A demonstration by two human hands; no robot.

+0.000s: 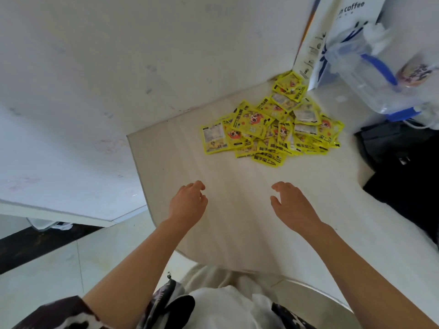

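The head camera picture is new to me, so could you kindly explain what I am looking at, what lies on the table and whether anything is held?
No machine here: a person wears one wide-angle camera on the head, looking forward and down at their own bare arms. The left hand and the right hand reach over the pale table, fingers loosely curled, holding nothing. Beyond them lies a loose pile of yellow packets. At the far right are a white paper bag, a clear plastic jug with blue parts and a black bag.
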